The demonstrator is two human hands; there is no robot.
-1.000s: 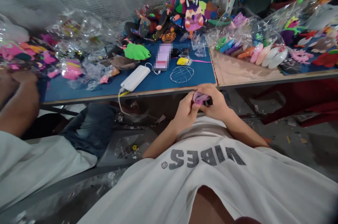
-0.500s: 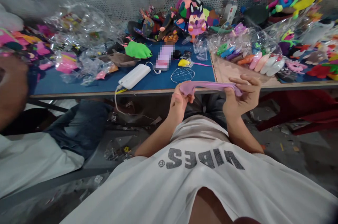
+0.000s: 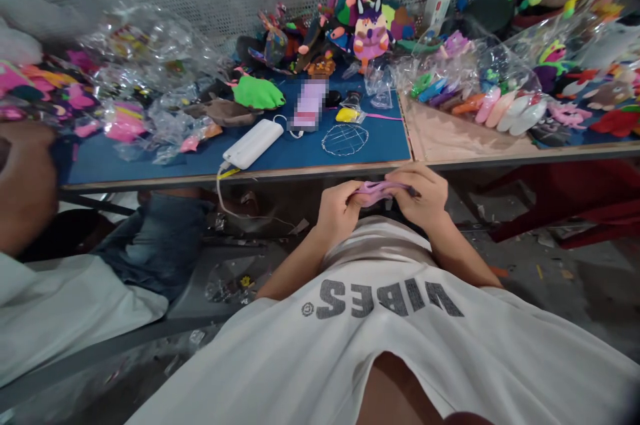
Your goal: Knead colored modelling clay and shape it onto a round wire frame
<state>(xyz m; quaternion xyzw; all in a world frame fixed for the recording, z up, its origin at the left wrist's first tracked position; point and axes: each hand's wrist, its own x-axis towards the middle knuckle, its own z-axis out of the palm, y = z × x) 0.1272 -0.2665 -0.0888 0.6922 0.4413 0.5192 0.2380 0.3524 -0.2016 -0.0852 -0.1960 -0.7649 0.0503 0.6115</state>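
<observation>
- Far left of the hands – a co-worker's arm (image 3: pixel 25 191) and jeans (image 3: pixel 150 245), apart from the work.
- Up and left of the left hand, on the blue table (image 3: pixel 300 155): clear bags (image 3: pixel 145 78) of bright pieces, a green piece (image 3: pixel 257 93), a white power bank (image 3: pixel 253 143) with its cable hanging over the edge.
- Left hand (image 3: pixel 337 211) just below the table edge, fingers closed on the left end of a purple strip (image 3: pixel 377 189).
- Strip held bunched between the two hands – close above the lap.
- Right hand (image 3: pixel 423 197) touching the left, fingers pinched shut on the strip's right end.
- Just above the hands: a wire grid (image 3: pixel 345 139); further back, a purple plush (image 3: pixel 370 28).
- Up and right of the right hand: a bag of pastel pieces (image 3: pixel 500 105).
</observation>
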